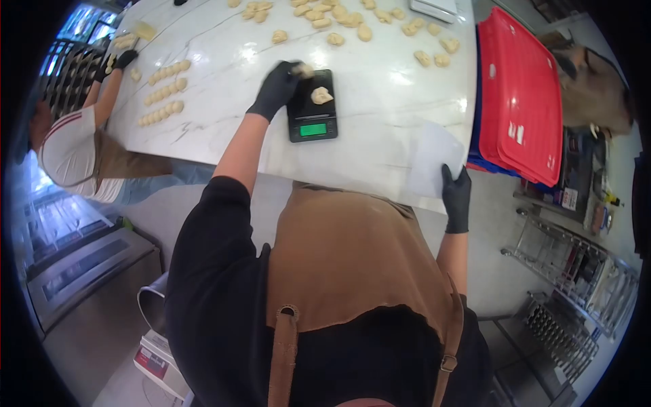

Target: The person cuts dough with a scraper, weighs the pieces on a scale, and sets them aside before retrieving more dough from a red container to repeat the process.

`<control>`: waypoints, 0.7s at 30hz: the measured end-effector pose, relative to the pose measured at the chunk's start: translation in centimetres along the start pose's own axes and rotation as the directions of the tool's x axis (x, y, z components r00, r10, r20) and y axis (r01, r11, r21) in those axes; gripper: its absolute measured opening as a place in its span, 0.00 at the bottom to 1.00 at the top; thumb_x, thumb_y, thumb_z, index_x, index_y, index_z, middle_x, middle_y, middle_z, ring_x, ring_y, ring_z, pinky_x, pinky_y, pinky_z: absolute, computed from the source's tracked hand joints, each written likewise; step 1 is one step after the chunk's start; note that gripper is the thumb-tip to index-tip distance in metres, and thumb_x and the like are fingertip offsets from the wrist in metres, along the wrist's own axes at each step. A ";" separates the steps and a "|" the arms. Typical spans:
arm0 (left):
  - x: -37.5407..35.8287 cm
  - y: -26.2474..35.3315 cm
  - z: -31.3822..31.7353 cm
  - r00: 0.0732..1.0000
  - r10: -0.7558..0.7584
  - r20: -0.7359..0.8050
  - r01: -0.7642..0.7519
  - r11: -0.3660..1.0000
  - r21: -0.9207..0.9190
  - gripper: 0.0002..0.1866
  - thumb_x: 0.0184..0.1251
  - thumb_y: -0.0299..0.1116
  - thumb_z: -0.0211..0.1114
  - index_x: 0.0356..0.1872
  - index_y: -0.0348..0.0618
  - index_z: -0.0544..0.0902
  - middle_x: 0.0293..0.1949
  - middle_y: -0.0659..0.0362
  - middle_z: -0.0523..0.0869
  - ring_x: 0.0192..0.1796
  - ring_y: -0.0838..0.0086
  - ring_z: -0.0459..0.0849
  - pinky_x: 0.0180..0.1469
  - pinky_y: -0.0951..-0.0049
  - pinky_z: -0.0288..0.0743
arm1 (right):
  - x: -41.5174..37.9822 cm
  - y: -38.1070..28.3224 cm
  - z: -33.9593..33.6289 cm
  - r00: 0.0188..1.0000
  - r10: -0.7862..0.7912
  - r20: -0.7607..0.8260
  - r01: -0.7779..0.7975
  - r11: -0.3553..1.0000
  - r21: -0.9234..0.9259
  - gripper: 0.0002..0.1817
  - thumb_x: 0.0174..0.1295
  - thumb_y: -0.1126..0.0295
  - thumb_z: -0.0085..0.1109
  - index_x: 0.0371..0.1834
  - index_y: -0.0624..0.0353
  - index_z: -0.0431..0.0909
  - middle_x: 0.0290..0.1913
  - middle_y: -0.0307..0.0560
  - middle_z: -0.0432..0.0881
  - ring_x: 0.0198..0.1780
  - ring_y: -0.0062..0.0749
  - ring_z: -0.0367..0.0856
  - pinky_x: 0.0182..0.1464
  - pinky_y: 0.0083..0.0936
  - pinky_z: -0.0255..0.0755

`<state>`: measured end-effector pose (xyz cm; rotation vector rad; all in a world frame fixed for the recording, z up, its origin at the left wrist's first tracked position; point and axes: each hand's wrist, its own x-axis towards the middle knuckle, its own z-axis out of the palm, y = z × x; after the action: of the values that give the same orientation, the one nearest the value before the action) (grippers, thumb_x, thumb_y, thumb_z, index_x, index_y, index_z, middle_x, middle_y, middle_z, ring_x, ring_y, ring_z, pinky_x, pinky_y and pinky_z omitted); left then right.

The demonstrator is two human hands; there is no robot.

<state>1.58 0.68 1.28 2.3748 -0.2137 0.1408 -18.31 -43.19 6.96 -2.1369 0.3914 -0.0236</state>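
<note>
My left hand [277, 89], in a black glove, is at the left edge of a black digital scale [313, 123] with a lit green display. Its fingers are closed on a small piece of dough [305, 70] above the scale's upper end. Another dough lump [321, 95] rests on the weighing plate. At the table's front right corner, my right hand [457, 198], also gloved in black, has its thumb and fingers at the edge of a flat, pale sheet-like scraper [434, 159]. The fingers look closed on that edge, partly hidden.
Several dough pieces [349, 19] lie along the far side of the marble table [380, 129]. Rows of rolled dough [165, 91] sit at left, near a co-worker's gloved hand [125, 58]. Stacked red and blue crates [521, 95] stand against the right edge. A white device [435, 8] is at the back.
</note>
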 end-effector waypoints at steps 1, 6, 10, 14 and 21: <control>0.2 2.6 -0.3 0.979 -0.021 -0.204 0.010 0.998 -0.055 0.14 0.70 0.31 0.63 0.54 0.43 0.84 0.47 0.48 0.86 0.49 0.56 0.86 0.52 0.63 0.79 | 0.1 0.9 0.8 0.999 -0.018 -0.041 0.020 0.998 0.055 0.17 0.69 0.69 0.60 0.55 0.70 0.79 0.46 0.61 0.88 0.45 0.43 0.88 0.48 0.34 0.78; -7.4 10.7 10.8 0.810 0.586 0.008 -0.584 0.809 -0.068 0.15 0.59 0.37 0.74 0.47 0.48 0.86 0.51 0.56 0.84 0.53 0.61 0.82 0.52 0.61 0.78 | -1.0 -1.9 3.6 0.991 -0.071 0.112 0.108 0.923 -0.369 0.19 0.66 0.63 0.59 0.55 0.64 0.80 0.36 0.68 0.85 0.39 0.63 0.85 0.42 0.48 0.79; -12.1 11.2 14.4 0.896 0.405 0.181 -0.360 0.902 -0.238 0.15 0.61 0.40 0.74 0.45 0.46 0.84 0.55 0.51 0.81 0.61 0.55 0.77 0.61 0.56 0.72 | -1.3 -2.3 5.8 0.971 -0.156 0.183 0.228 0.841 -0.490 0.13 0.67 0.66 0.55 0.49 0.61 0.81 0.33 0.62 0.86 0.34 0.59 0.85 0.39 0.49 0.79; -11.4 12.8 14.3 0.889 0.430 0.158 -0.366 0.874 -0.319 0.13 0.63 0.39 0.71 0.44 0.45 0.84 0.51 0.50 0.82 0.55 0.54 0.80 0.56 0.58 0.74 | -2.0 -3.6 6.1 0.959 -0.170 0.225 0.273 0.762 -0.587 0.12 0.68 0.65 0.53 0.48 0.60 0.79 0.34 0.57 0.87 0.33 0.53 0.86 0.36 0.46 0.79; -12.5 10.5 15.8 0.874 0.451 0.181 -0.407 0.883 -0.236 0.10 0.62 0.34 0.69 0.42 0.42 0.84 0.41 0.51 0.82 0.46 0.53 0.80 0.51 0.57 0.76 | -2.5 -3.8 7.9 0.924 -0.212 0.317 0.368 0.718 -0.591 0.10 0.66 0.68 0.53 0.46 0.58 0.77 0.32 0.55 0.86 0.32 0.52 0.87 0.34 0.45 0.80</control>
<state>-12.06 -16.33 -5.10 2.1132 -0.8368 0.0485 -18.40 -34.10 5.89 -2.8341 -0.1160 0.2045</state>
